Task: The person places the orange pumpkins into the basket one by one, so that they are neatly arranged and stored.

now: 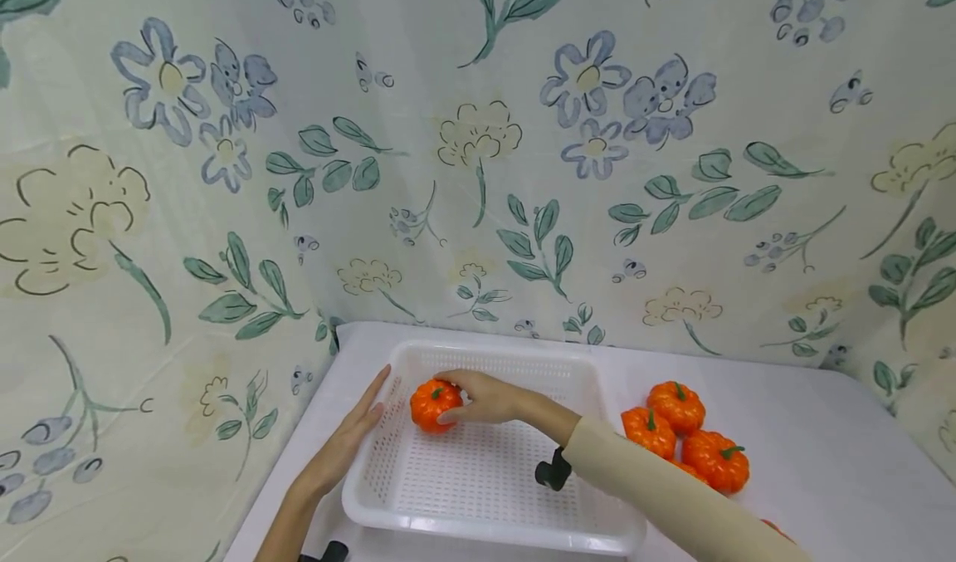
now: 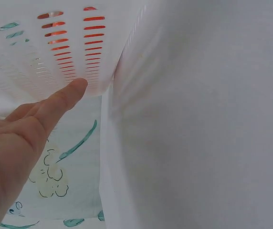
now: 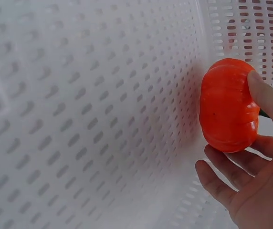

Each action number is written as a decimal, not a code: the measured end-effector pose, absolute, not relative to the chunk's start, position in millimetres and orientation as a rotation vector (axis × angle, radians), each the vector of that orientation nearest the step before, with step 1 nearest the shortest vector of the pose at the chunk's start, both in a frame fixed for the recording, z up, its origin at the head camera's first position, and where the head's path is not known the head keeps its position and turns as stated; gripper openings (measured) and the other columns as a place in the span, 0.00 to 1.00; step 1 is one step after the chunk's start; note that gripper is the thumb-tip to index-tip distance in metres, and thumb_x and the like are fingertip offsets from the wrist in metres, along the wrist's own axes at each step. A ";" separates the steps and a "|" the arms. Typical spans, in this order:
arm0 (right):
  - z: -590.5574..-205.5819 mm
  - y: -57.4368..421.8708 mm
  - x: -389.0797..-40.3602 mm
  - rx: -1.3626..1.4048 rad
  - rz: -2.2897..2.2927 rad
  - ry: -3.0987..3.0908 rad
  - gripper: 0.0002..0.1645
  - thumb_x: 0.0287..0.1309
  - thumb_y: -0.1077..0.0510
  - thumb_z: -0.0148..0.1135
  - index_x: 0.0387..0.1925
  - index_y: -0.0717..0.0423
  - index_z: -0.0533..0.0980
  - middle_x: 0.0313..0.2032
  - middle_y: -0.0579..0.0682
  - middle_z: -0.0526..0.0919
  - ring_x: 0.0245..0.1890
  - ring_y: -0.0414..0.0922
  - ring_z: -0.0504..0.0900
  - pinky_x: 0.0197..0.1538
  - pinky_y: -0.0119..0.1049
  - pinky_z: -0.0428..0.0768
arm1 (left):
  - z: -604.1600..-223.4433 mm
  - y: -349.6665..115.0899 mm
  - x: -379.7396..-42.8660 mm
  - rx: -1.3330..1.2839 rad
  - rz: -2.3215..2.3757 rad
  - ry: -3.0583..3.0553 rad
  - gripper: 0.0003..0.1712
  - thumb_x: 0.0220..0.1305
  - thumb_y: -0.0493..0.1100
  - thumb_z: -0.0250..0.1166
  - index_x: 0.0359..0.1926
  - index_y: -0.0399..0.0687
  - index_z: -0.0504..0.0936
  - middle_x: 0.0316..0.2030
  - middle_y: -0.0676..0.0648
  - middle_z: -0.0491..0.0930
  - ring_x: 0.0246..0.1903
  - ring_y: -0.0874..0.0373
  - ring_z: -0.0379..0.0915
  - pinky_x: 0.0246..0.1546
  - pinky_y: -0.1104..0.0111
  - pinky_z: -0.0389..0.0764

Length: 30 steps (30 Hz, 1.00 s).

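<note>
My right hand (image 1: 485,398) reaches into a white perforated plastic basket (image 1: 478,531) and holds a small orange pumpkin (image 1: 431,408) with a green stem. In the right wrist view the thumb lies on one side of the pumpkin (image 3: 228,107) and the fingers on the other, close over the basket floor near a slotted wall. My left hand (image 1: 339,450) is at the outside of the basket's left side, its fingers straight. The left wrist view shows a fingertip (image 2: 79,86) right at the slotted wall, with orange showing through the slots.
Several more orange pumpkins (image 1: 675,408) lie grouped on the white tabletop (image 1: 829,454), right of the basket, partly hidden by the right sleeve (image 1: 657,483). A flower-patterned cloth (image 1: 478,238) hangs behind the table and along its left side.
</note>
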State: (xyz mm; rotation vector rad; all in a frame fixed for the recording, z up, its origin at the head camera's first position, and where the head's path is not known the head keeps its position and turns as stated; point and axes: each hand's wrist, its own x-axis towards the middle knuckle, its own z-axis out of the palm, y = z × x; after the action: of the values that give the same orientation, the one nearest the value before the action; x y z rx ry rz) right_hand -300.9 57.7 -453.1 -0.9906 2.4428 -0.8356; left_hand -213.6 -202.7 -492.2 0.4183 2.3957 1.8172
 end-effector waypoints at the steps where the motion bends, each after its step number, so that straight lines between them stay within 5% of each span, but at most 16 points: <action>1: -454.3 57.5 -300.5 -0.988 -0.835 2.445 0.41 0.66 0.44 0.69 0.74 0.52 0.67 0.68 0.47 0.76 0.66 0.44 0.76 0.70 0.46 0.78 | -492.0 -202.2 -213.6 0.427 1.815 2.393 0.35 0.82 0.54 0.38 0.84 0.64 0.43 0.84 0.43 0.44 0.80 0.32 0.48 0.73 0.35 0.61; 8: -464.1 57.8 -298.7 -0.974 -0.834 2.467 0.45 0.66 0.43 0.69 0.76 0.58 0.64 0.72 0.53 0.73 0.71 0.49 0.73 0.75 0.46 0.72 | -490.9 -198.7 -214.6 0.407 1.826 2.365 0.34 0.83 0.55 0.38 0.84 0.66 0.44 0.84 0.43 0.45 0.79 0.32 0.52 0.73 0.37 0.65; 20: -456.2 63.3 -296.8 -0.972 -0.734 2.476 0.48 0.67 0.39 0.67 0.76 0.60 0.62 0.70 0.55 0.74 0.67 0.49 0.76 0.71 0.43 0.77 | -490.9 -196.7 -215.1 0.397 1.831 2.364 0.33 0.83 0.55 0.38 0.84 0.68 0.45 0.84 0.44 0.43 0.82 0.35 0.42 0.76 0.34 0.45; 30: -409.0 99.9 -292.4 -0.929 -0.741 2.481 0.47 0.69 0.39 0.64 0.77 0.59 0.60 0.73 0.58 0.71 0.69 0.54 0.76 0.69 0.51 0.79 | -491.5 -202.9 -213.7 0.378 1.828 2.374 0.33 0.83 0.55 0.37 0.84 0.70 0.43 0.85 0.47 0.40 0.83 0.36 0.34 0.76 0.32 0.34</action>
State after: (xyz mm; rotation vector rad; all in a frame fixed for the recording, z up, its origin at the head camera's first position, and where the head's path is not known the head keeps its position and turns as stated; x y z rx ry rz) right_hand -292.4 99.9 -409.0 -0.9285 2.4806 -0.7411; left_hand -213.7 -202.9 -491.5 0.3778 2.3740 1.8277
